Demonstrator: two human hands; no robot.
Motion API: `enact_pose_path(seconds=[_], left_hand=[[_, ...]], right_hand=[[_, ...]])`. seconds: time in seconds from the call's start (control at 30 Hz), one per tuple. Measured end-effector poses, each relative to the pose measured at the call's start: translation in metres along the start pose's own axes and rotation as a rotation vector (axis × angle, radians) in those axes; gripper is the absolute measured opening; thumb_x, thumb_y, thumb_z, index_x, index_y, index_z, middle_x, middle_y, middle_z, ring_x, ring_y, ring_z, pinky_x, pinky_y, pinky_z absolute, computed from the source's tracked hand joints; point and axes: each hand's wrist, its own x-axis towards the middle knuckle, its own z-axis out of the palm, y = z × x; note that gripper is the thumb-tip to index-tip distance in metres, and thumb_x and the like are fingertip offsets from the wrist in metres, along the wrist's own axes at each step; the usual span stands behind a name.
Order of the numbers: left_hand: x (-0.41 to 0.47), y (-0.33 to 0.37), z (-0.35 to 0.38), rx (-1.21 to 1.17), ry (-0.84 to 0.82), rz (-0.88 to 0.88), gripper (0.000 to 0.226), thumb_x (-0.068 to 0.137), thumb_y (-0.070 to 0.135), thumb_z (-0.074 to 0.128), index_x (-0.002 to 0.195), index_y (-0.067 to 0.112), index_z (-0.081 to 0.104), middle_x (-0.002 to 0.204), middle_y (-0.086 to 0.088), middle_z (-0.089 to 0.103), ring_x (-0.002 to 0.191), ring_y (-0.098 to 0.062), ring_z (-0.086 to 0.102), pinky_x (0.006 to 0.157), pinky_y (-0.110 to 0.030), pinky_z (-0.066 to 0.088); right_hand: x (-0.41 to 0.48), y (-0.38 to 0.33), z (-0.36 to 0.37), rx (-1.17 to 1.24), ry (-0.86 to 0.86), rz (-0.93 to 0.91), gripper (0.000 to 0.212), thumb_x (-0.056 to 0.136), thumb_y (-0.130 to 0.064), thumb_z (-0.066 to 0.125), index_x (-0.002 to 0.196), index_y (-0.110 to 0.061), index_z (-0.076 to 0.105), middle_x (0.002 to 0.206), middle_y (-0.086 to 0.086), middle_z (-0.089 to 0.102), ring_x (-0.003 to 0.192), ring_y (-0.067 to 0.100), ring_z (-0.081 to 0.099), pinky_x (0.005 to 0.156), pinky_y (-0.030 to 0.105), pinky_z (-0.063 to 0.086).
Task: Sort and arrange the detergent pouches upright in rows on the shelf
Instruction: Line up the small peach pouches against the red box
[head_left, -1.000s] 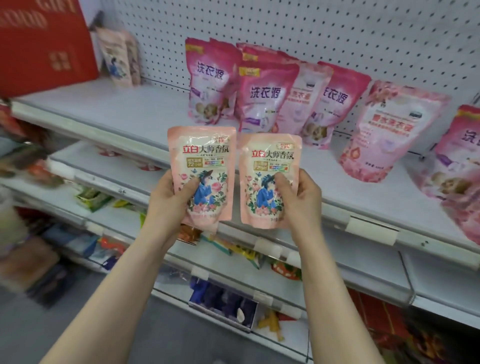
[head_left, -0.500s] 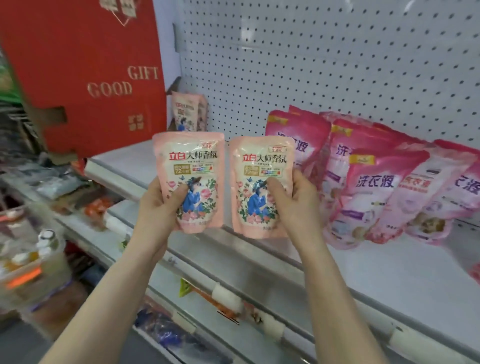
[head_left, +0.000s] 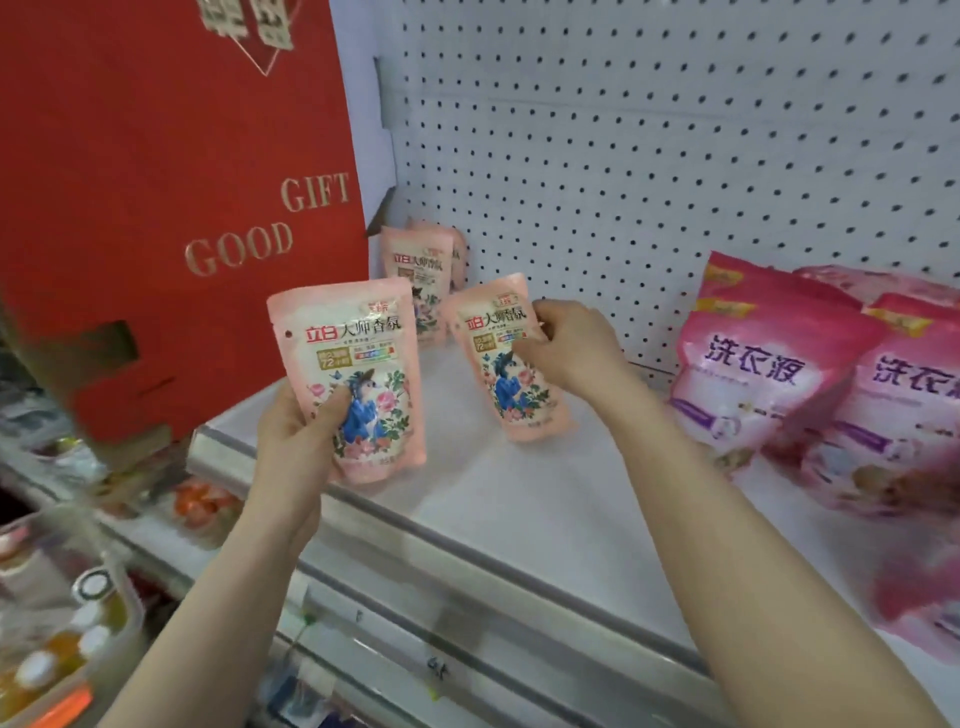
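Right hand (head_left: 566, 348) moved its pouch (head_left: 511, 387) over shelf (head_left: 519, 512) — nearly upright.

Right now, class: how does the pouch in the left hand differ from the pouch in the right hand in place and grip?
The left pouch hangs in front of the shelf edge; the right pouch is over the shelf, base close to it, contact unclear. The left hand grips the left pouch low; the right hand holds the right pouch high on its side. Both share one peach floral print.
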Motion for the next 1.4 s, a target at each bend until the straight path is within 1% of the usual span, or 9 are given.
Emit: enact_pose_path(seconds=[0.17,0.57,0.73,0.87,0.97,1.13,1.2,1.3,1.4], left_hand=[[0.052,-0.001,-0.027,0.017,-0.017,-0.031,0.025,0.093,0.011,0.057,0.117,0.012,0.058,0.105,-0.003,0.072,0.091,-0.018,0.072,0.068,-0.032,0.057],[0.112,-0.017,-0.037,0.026,-0.087,-0.091,0.024,0.092,0.009,0.057,0.115,0.015,0.06,0.1,0.001,0.074,0.083,-0.014,0.073,0.06,-0.028,0.06],[0.123,-0.017,-0.027,0.03,-0.121,-0.082,0.026,0.093,0.007,0.056,0.118,0.013,0.06,0.103,0.0,0.073,0.086,-0.015,0.073,0.063,-0.027,0.06],[0.13,-0.02,-0.024,0.072,-0.166,-0.083,0.026,0.094,0.008,0.055,0.118,0.016,0.06,0.106,0.0,0.073,0.093,-0.017,0.072,0.07,-0.03,0.06],[0.135,-0.019,-0.02,0.115,-0.226,-0.084,0.024,0.095,0.01,0.055,0.116,0.02,0.06,0.105,0.003,0.073,0.093,-0.017,0.072,0.073,-0.033,0.06],[0.147,-0.019,-0.015,0.166,-0.303,-0.087,0.03,0.094,0.011,0.056,0.123,0.016,0.057,0.114,-0.005,0.07,0.1,-0.021,0.07,0.082,-0.046,0.058],[0.151,-0.023,-0.016,0.218,-0.265,-0.032,0.03,0.091,0.015,0.064,0.118,0.021,0.055,0.113,-0.002,0.07,0.099,-0.019,0.069,0.084,-0.051,0.056],[0.148,-0.03,-0.018,0.45,-0.165,0.16,0.049,0.08,0.013,0.075,0.119,0.025,0.047,0.116,0.005,0.061,0.1,-0.005,0.061,0.088,-0.043,0.054],[0.139,-0.036,-0.018,0.701,-0.129,0.317,0.071,0.077,0.015,0.077,0.137,0.021,0.04,0.136,-0.003,0.044,0.119,-0.018,0.051,0.097,-0.041,0.047]], right_hand=[[0.079,-0.031,0.046,0.133,-0.04,0.115,0.008,0.085,-0.018,0.069,0.093,-0.02,0.07,0.098,0.004,0.075,0.088,0.021,0.072,0.082,0.041,0.059],[0.151,-0.043,0.13,0.254,0.163,0.028,0.014,0.08,-0.022,0.074,0.082,-0.008,0.074,0.075,0.011,0.072,0.071,0.031,0.069,0.068,0.051,0.057],[0.149,-0.035,0.139,0.219,0.213,-0.054,0.014,0.083,-0.025,0.073,0.081,-0.011,0.073,0.072,0.005,0.072,0.065,0.028,0.068,0.066,0.044,0.056],[0.146,-0.039,0.121,0.219,0.157,-0.066,0.02,0.082,-0.035,0.075,0.09,-0.017,0.075,0.082,-0.001,0.075,0.078,0.017,0.071,0.077,0.039,0.056],[0.132,-0.055,0.086,0.344,0.298,-0.118,0.024,0.091,-0.046,0.061,0.091,-0.026,0.073,0.082,-0.009,0.074,0.082,0.008,0.069,0.082,0.033,0.054],[0.108,-0.076,0.07,0.117,-0.01,-0.303,0.018,0.088,-0.039,0.068,0.096,-0.024,0.074,0.09,-0.01,0.073,0.085,0.009,0.064,0.081,0.035,0.052],[0.108,-0.074,0.076,0.098,0.02,-0.306,0.01,0.087,-0.031,0.07,0.091,-0.022,0.073,0.079,-0.01,0.07,0.073,0.012,0.06,0.075,0.039,0.052],[0.113,-0.073,0.085,0.082,0.172,-0.303,0.008,0.089,-0.026,0.069,0.087,-0.019,0.073,0.069,-0.01,0.062,0.065,0.014,0.055,0.072,0.038,0.051],[0.122,-0.074,0.093,0.038,0.278,-0.285,0.011,0.091,-0.028,0.066,0.091,-0.021,0.073,0.076,-0.002,0.071,0.075,0.025,0.063,0.074,0.039,0.051]])
